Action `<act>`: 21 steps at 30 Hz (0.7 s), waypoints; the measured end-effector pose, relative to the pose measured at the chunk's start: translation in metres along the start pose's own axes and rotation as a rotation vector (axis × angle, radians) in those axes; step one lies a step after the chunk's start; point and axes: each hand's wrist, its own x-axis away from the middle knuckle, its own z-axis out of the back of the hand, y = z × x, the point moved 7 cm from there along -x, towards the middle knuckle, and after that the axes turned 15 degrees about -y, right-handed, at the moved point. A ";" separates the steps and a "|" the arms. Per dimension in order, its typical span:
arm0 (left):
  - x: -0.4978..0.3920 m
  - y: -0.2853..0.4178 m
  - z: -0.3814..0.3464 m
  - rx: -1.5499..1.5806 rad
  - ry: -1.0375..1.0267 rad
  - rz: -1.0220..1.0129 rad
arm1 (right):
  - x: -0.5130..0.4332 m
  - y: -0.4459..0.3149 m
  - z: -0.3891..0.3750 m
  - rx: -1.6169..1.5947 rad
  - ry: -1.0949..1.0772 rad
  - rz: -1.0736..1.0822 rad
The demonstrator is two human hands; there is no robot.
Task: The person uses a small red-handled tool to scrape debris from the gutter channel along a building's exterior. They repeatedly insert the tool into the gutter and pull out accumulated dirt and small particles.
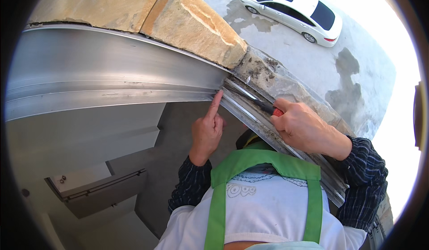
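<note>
My right hand [301, 126] grips the red end of a slim hand tool [263, 106] with a black shank. Its narrow tip lies in the dirty aluminium window track [258, 121], near the corner; its exact kind is hard to make out. My left hand [207, 131] holds nothing. Its index finger is stretched up to the corner where the track meets the upright aluminium frame [117, 65], while the other fingers are curled. Whether that fingertip touches the metal cannot be made out. Grit and dark dirt lie along the track's grooves.
Rough stone cladding [194, 25] borders the frame, and a stone sill [278, 79] with loose debris runs outside the track. Far below outside, a white car [291, 12] stands on wet-patched concrete. Indoors, a door [107, 193] shows at lower left. I wear a green apron [264, 161].
</note>
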 end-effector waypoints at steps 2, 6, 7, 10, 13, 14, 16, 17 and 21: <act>0.001 -0.001 -0.001 0.006 0.002 0.013 | 0.002 0.009 -0.008 0.016 0.008 -0.024; 0.000 -0.003 -0.003 -0.008 0.003 -0.010 | 0.007 0.017 -0.012 0.048 0.084 0.053; 0.000 -0.002 -0.002 -0.024 0.000 -0.014 | 0.008 0.019 -0.012 0.032 0.097 0.067; 0.001 -0.002 -0.002 -0.039 -0.001 -0.029 | 0.016 0.020 -0.006 -0.032 0.158 0.086; 0.002 -0.003 -0.002 -0.015 0.006 -0.048 | 0.037 0.019 0.009 -0.138 0.204 0.033; 0.003 -0.003 -0.002 -0.002 0.011 -0.051 | 0.043 0.017 0.014 -0.179 0.211 0.008; 0.003 -0.003 -0.002 0.018 0.034 -0.081 | 0.053 0.011 0.020 -0.227 0.211 -0.055; 0.004 -0.003 -0.001 0.028 0.048 -0.093 | 0.055 0.011 0.020 -0.251 0.210 -0.085; 0.000 -0.001 0.001 0.003 0.064 -0.128 | 0.038 0.001 0.003 -0.250 0.068 -0.003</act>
